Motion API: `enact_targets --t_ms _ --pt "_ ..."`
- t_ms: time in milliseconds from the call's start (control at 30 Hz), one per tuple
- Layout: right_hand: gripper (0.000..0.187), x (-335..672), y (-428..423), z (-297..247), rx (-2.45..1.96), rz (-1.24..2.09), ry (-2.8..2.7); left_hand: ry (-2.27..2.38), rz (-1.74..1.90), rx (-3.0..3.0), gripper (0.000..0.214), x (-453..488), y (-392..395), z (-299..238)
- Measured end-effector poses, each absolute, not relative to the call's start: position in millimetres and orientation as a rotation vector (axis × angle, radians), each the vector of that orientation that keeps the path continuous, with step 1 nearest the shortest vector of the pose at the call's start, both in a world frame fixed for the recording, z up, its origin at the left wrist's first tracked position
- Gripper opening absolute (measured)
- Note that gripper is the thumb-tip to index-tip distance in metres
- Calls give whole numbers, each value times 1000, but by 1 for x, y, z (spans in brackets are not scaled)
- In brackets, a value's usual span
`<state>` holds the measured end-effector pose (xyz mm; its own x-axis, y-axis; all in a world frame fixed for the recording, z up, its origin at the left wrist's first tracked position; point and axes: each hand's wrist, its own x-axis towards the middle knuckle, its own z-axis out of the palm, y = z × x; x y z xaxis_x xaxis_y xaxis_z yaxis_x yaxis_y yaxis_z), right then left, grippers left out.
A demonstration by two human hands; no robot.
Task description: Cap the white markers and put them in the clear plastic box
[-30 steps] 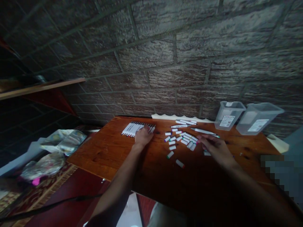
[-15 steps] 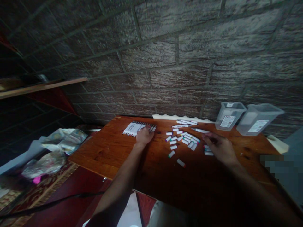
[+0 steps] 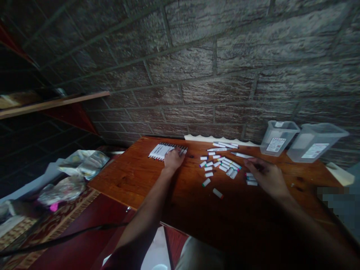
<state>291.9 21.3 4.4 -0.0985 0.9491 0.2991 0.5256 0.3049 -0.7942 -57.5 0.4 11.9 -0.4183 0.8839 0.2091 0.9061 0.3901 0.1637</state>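
Note:
White markers without caps lie side by side in a row (image 3: pixel 161 151) on the left half of the wooden table. The curled fingers of my left hand (image 3: pixel 173 160) rest on the right end of that row, closed on a marker there; the hand partly covers it. To the right, my right hand (image 3: pixel 266 175) pinches the end of a white marker (image 3: pixel 239 154) whose tip points left. Between the hands, loose marker caps (image 3: pixel 209 169) with coloured ends are scattered. A few more caps (image 3: pixel 251 183) lie just under my right hand.
Several markers (image 3: pixel 225 145) lie near the wall, before a white wavy-edged strip (image 3: pixel 194 137). Two clear plastic containers (image 3: pixel 277 140) with labels stand at the back right. One cap (image 3: pixel 218 193) lies nearer the front. Plastic bags (image 3: pixel 84 165) are left of the table (image 3: pixel 120 176).
The view has shifted slightly, so everything appears a little further right. Both hands keep nearly the same places against the markers.

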Motion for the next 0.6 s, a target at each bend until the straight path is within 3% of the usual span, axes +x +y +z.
enact_targets --t_ms 600 --pt "34 299 32 -2 -1409 478 -1797 -2532 -359 -1603 37 -69 1 12"
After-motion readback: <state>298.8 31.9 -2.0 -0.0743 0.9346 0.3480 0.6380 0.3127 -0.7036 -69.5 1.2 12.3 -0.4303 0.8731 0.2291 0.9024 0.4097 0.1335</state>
